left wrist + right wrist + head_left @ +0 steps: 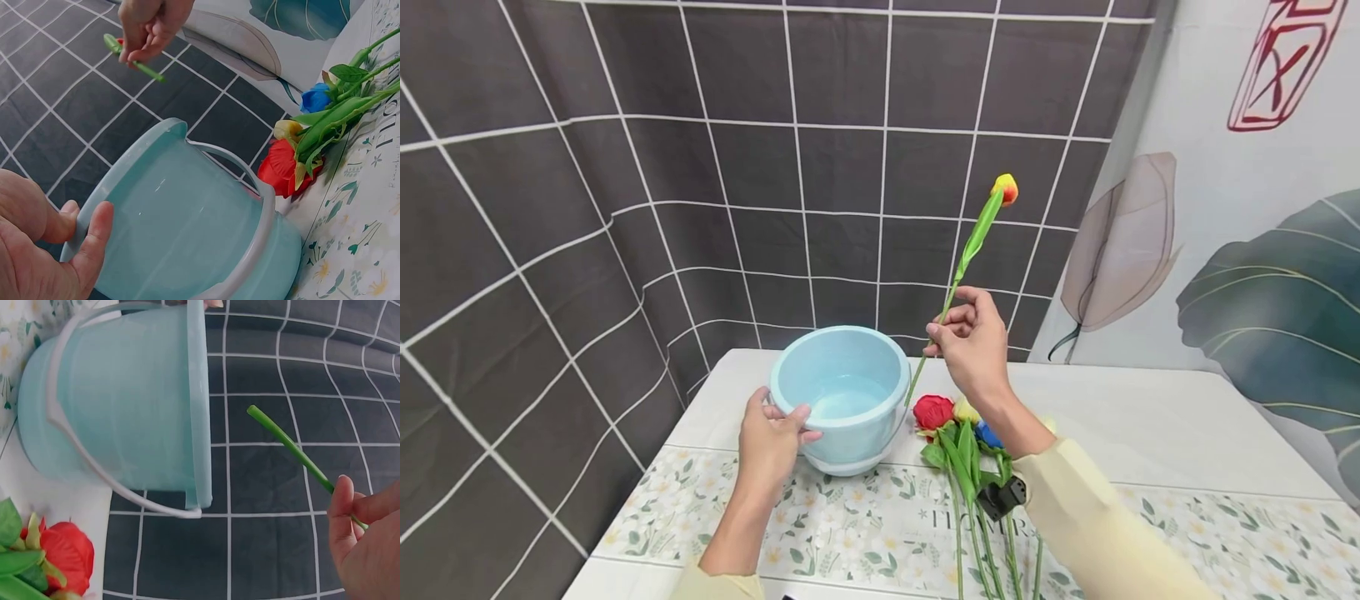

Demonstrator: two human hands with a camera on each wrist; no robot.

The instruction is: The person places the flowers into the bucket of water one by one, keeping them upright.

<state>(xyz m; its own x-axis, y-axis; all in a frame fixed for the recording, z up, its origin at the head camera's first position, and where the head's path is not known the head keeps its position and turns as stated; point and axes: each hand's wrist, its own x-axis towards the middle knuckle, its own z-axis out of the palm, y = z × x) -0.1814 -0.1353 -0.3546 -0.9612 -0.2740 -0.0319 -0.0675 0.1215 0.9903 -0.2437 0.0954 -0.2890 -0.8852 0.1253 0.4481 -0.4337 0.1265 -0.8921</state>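
A light blue bucket [850,442] stands upright on the table, its grey handle [253,244] hanging down at the side. My left hand [769,442] grips the bucket's rim at the near left, thumb on one side and fingers on the other. To the right of the bucket, my right hand [973,342] pinches the green stem of a red-and-yellow tulip [981,225] between thumb and fingers. The bloom points up, and the stem's lower end [262,415] is level with the bucket's rim, apart from it in the right wrist view.
Several artificial flowers lie on the table under my right forearm: a red one [933,412], a blue one [315,98] and a yellow one [287,130], stems toward me. The floral-printed table [715,492] meets a dark tiled backdrop [835,167] behind.
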